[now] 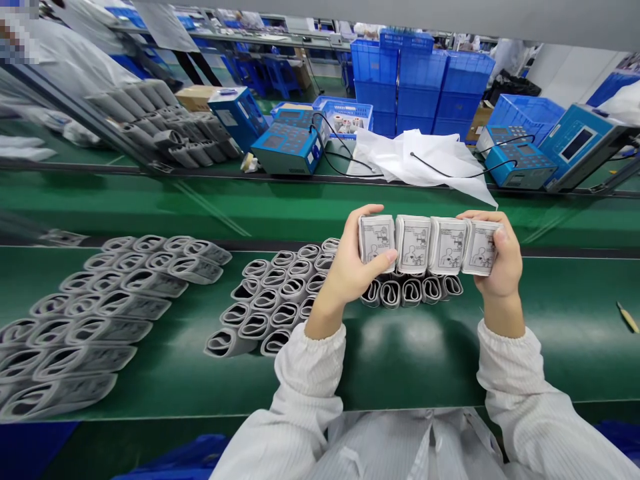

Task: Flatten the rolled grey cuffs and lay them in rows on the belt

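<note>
Several folded grey blood pressure cuffs (430, 245) stand side by side in a tight row, their printed instruction labels facing me. My left hand (357, 263) grips the row's left end, with the thumb across the first label. My right hand (495, 263) holds the right end, with the fingers over the top. Several rolled cuffs (413, 292) lie directly below the row on the green workbench belt (410, 353). The hands hide part of these cuffs. Two larger groups of rolled cuffs (273, 297) (100, 313) lie in rows to the left.
A small yellow-handled tool (627, 317) lies at the belt's right side. Beyond a dark rail runs a second green belt (150, 200) carrying blue electronic test units (287, 148), a white plastic sheet (425, 160) and more cuffs. Blue crates (420, 83) are stacked behind, and a person in a white coat (65, 67) stands far left.
</note>
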### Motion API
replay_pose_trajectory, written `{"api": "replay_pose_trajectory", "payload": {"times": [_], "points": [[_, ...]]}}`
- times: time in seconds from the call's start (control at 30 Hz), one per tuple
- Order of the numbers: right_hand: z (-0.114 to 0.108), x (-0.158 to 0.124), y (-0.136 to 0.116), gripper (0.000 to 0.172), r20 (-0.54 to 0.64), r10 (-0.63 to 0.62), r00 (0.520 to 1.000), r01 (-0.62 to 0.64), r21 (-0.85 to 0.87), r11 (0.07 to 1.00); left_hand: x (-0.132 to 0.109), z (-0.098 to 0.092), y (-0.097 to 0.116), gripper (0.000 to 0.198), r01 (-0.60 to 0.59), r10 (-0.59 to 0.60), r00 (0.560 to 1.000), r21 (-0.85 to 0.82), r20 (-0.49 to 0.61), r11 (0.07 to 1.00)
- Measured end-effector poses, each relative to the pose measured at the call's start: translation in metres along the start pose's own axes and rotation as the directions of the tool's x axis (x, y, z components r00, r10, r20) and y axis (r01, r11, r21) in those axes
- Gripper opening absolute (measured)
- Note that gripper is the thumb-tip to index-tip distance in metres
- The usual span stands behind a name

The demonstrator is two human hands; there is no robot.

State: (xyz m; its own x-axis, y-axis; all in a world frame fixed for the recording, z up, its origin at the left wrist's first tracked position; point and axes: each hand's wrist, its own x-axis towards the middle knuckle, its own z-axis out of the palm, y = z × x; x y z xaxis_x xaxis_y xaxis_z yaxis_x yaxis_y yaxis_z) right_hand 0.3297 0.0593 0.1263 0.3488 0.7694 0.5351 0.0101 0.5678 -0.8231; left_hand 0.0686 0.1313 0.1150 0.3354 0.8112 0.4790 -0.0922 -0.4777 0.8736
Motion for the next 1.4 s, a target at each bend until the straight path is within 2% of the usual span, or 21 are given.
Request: {"api": "replay_pose_trajectory", "payload": {"times": [0.17,0.37,0.83,1.4], "points": [[0.0014,0.0001,-0.0012,0.033,0.004,0.006,1.0,-0.006,0.03,1.0,-0.0002,-0.0008,-0.002,0.078,-0.018,0.018,1.0,0.012,-0.002,1.0],[0.0001,-0.0003,0.0002,0.039,-0.005,0.029,1.0,-0.029,-0.021,0.999,0.0002,-0.0011,-0.0057,0.077,-0.012,0.012,1.0,0.008,0.002,1.0],[0.0,-0.001,0.0006,0.038,0.004,0.023,1.0,-0.023,-0.005,1.0,0.0,-0.0014,-0.0079,0.078,0.005,-0.005,1.0,0.022,-0.019,1.0],[0.0059,-0.0007,-0.0012,0.06,-0.011,0.009,1.0,-0.008,0.062,0.998,-0.002,-0.0029,-0.0089,0.077,0.066,-0.065,0.998,0.077,-0.007,0.995]]}}
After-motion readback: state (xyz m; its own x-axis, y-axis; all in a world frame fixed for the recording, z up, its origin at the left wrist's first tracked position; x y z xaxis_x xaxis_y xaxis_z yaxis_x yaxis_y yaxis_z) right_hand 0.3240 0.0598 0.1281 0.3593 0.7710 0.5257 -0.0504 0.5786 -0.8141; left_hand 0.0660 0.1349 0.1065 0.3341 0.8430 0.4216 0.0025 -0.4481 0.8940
